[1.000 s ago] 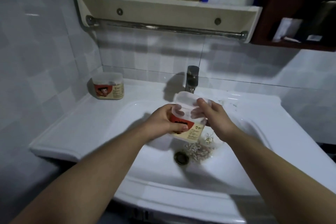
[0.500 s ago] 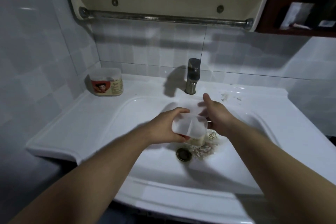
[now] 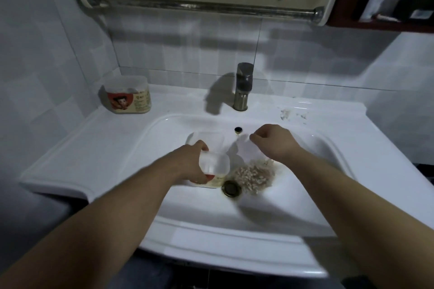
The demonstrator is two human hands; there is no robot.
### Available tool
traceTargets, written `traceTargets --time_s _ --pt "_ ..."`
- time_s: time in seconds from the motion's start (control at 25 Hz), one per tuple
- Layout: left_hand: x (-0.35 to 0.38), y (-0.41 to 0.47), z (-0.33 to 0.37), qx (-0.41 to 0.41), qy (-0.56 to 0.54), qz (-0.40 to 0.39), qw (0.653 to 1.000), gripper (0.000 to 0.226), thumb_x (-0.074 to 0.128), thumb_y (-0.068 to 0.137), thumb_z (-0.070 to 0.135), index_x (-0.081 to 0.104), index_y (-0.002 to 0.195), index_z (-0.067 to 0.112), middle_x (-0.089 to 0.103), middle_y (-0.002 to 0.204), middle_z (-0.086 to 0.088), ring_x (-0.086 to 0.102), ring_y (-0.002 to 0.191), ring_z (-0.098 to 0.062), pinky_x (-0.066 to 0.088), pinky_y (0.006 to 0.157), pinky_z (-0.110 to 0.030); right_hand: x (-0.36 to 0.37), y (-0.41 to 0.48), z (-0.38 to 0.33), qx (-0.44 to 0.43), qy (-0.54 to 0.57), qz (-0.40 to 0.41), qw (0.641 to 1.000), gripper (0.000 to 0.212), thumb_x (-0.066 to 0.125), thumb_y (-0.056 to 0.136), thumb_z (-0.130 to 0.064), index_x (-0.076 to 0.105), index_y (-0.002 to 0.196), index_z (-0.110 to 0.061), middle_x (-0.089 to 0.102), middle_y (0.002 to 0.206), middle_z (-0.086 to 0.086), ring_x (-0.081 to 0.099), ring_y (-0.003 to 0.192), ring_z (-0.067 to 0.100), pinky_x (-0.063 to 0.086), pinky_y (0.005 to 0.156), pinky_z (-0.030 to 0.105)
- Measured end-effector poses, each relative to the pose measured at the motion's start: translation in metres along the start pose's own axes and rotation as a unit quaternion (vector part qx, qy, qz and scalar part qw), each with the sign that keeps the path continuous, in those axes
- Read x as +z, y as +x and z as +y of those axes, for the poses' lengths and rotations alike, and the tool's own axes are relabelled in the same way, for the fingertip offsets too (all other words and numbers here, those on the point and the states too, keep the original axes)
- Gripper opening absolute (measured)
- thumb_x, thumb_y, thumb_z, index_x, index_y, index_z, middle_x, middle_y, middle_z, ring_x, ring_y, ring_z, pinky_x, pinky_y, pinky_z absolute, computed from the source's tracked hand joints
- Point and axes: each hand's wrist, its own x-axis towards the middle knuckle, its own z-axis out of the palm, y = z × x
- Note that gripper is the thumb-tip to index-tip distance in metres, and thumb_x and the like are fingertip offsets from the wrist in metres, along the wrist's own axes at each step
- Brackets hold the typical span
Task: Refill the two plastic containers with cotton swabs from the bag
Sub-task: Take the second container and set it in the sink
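The likeliest trouble is spillage into the white ceramic sink (image 3: 317, 148). The clear plastic bag of cotton swabs (image 3: 254, 175) lies low in the basin, just beside the brass-rimmed drain (image 3: 231, 189). Any swabs that slip from its mouth as it is lifted could roll to the drain or pick up damp from the porcelain. A second risk, as I judge it, is the left hand (image 3: 191, 165) at centre frame. Its fingers (image 3: 202, 148) are wrapped round the side of the open translucent plastic container (image 3: 215, 164) with a red and cream label, held over the basin with its mouth toward the camera. A slack hold would drop it onto the bag or the drain. The right hand (image 3: 274, 143), right of centre, has its fingers (image 3: 254, 139) curled and appears to pinch the bag's thin upper film, though the film is too faint to be sure. The mass of swabs lies below those fingers toward the lower frame, just beside the held container. What looks like a translucent lid (image 3: 206, 139) rests in the basin behind the left hand. The second labelled plastic container (image 3: 128, 97) stands on the white worktop (image 3: 94, 148) at upper left, well apart from both hands.
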Motion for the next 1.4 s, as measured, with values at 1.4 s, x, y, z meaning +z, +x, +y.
traceTargets --time_s 1.4 --pt "0.007 0.026 0.112 -0.034 -0.269 0.064 0.96 0.029 0.075 0.083 0.027 0.059 0.107 0.024 0.069 0.105 -0.001 0.072 0.085 -0.02 0.063 0.074 -0.036 -0.019 0.002 0.033 -0.079 0.211 0.013 0.974 0.019 0.062 0.09 -0.004 0.065 0.09 -0.022 0.068 0.096 0.005 0.073 0.069 0.02 0.063 0.068 0.049"
